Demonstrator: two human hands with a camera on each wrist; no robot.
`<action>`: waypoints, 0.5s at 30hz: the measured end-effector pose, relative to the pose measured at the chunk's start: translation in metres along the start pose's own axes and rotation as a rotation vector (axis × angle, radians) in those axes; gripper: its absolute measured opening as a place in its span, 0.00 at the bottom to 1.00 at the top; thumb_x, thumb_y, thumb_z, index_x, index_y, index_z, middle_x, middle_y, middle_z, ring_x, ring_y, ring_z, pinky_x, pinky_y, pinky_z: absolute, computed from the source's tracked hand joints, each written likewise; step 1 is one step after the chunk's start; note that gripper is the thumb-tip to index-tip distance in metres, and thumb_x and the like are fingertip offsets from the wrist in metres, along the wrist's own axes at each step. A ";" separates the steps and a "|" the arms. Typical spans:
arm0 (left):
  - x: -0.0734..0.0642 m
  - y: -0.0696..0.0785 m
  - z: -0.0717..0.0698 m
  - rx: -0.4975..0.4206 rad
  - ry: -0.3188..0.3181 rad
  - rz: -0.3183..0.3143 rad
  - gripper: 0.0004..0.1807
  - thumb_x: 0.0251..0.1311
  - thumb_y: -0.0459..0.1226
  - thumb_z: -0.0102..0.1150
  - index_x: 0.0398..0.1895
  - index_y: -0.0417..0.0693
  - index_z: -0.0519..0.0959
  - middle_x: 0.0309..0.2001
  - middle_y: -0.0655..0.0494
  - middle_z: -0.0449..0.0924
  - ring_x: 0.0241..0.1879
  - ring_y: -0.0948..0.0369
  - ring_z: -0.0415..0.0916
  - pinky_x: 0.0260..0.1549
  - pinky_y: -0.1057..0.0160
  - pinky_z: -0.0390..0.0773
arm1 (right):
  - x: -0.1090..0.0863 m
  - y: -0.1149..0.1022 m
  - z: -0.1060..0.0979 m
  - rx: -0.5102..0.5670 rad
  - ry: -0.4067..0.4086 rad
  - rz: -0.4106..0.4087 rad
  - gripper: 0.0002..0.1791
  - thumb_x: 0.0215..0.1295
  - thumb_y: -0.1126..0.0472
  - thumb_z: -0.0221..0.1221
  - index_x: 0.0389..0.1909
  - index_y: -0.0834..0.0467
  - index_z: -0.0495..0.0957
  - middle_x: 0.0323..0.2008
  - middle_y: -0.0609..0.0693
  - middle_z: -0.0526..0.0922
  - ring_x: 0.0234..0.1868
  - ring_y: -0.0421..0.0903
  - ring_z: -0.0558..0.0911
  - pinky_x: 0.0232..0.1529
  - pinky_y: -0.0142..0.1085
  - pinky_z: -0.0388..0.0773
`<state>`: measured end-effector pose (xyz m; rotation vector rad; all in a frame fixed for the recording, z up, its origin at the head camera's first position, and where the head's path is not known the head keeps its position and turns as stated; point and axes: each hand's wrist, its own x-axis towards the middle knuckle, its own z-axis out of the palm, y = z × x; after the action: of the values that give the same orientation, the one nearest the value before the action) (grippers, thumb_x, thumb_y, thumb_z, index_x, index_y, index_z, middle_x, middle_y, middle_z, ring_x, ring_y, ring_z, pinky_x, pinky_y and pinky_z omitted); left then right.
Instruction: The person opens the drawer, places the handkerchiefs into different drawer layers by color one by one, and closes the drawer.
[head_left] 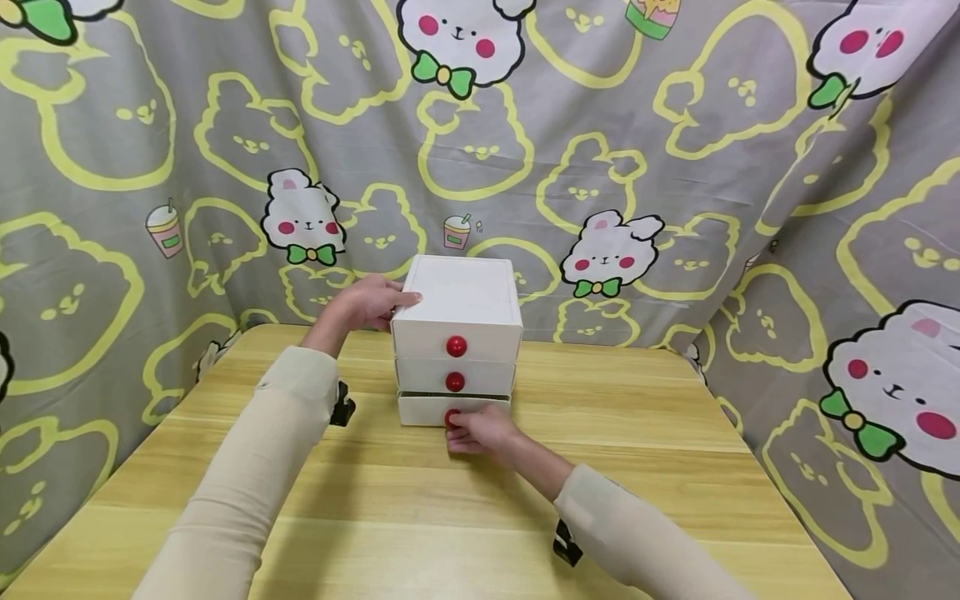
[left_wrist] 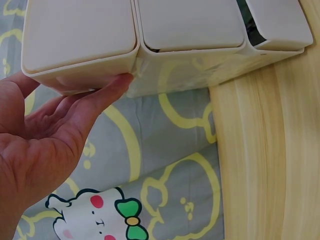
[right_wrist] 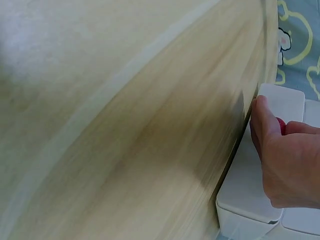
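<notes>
A white three-drawer box [head_left: 465, 292] with round red knobs stands on the wooden table. Its bottom drawer [head_left: 420, 410] sticks out a little, with a dark gap above its front; the top and middle drawers sit flush. My left hand [head_left: 369, 302] holds the upper left side of the box, thumb on the top edge and fingers along the side wall, as the left wrist view also shows. With my right hand [head_left: 483, 431] I pinch the red knob [head_left: 452, 418] of the bottom drawer. In the right wrist view that knob [right_wrist: 282, 126] is partly hidden by the fingers.
The wooden table [head_left: 600, 450] extends around the box on all sides. Behind it and at both sides hangs a grey curtain [head_left: 495, 167] with yellow outlines and cartoon animals. Black clips [head_left: 342, 406] show at the cuffs of both beige sleeves [head_left: 247, 458].
</notes>
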<state>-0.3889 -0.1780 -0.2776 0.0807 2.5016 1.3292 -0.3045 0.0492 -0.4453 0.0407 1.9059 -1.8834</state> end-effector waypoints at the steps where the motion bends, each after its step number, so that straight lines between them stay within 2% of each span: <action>1: 0.000 0.000 0.000 0.002 0.002 -0.002 0.28 0.76 0.49 0.52 0.69 0.38 0.72 0.53 0.43 0.79 0.46 0.54 0.79 0.47 0.59 0.83 | 0.001 0.000 0.000 0.004 -0.002 0.002 0.15 0.73 0.67 0.56 0.51 0.76 0.78 0.43 0.70 0.85 0.33 0.48 0.88 0.47 0.43 0.86; 8: 0.000 0.001 0.000 0.005 0.001 -0.007 0.28 0.76 0.49 0.52 0.69 0.38 0.72 0.53 0.44 0.79 0.46 0.54 0.79 0.45 0.59 0.82 | 0.006 -0.002 -0.001 0.039 0.006 0.003 0.13 0.73 0.67 0.56 0.50 0.74 0.78 0.47 0.73 0.83 0.38 0.52 0.88 0.48 0.43 0.86; 15: 0.000 0.002 0.002 0.003 -0.004 0.009 0.27 0.76 0.48 0.52 0.66 0.37 0.74 0.50 0.44 0.80 0.42 0.55 0.79 0.42 0.60 0.82 | 0.013 -0.003 -0.003 0.072 0.023 0.001 0.13 0.72 0.69 0.57 0.51 0.75 0.77 0.39 0.67 0.85 0.36 0.51 0.88 0.49 0.45 0.85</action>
<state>-0.3887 -0.1758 -0.2771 0.0955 2.5026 1.3275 -0.3176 0.0478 -0.4466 0.0862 1.8519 -1.9579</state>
